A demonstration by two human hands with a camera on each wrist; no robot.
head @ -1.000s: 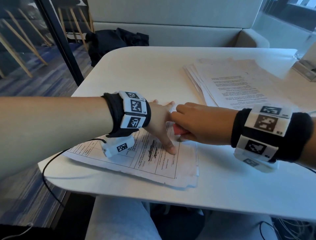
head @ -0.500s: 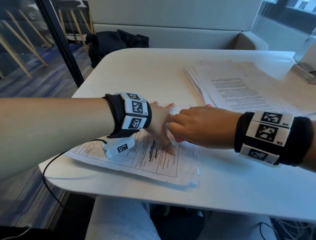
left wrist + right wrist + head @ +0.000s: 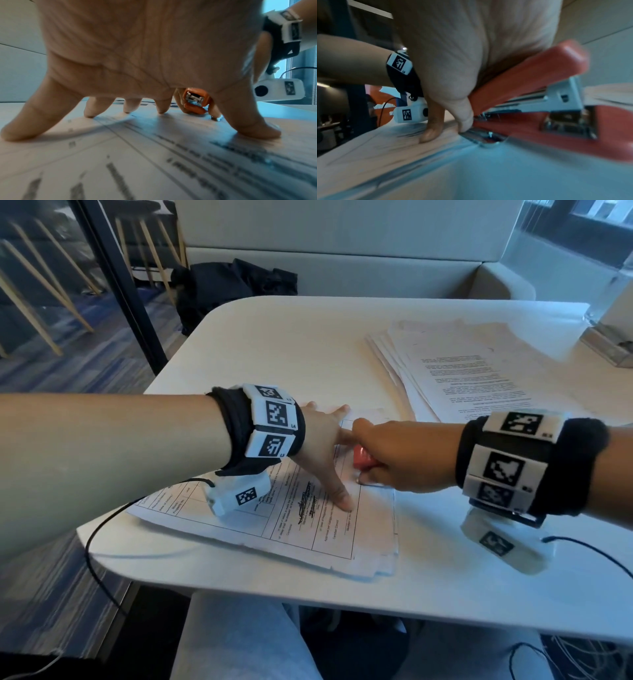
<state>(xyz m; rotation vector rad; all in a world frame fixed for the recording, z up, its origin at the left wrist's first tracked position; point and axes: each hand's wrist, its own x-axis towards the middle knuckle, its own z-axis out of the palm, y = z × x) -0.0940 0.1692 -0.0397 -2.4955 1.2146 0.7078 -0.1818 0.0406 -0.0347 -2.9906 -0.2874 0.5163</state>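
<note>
Gripping the red stapler [image 3: 362, 459], its jaws parted, in my curled right hand [image 3: 407, 455] by the right edge of the paper stack [image 3: 370, 529], I pin the sheets with my flat left hand [image 3: 320, 445]; any slip could staple crooked or nip my forefinger.

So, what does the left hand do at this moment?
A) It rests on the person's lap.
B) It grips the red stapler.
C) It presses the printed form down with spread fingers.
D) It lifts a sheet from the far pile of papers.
C: the left hand has its spread fingertips planted on the printed form, while the red stapler is gripped by the right hand.
</note>
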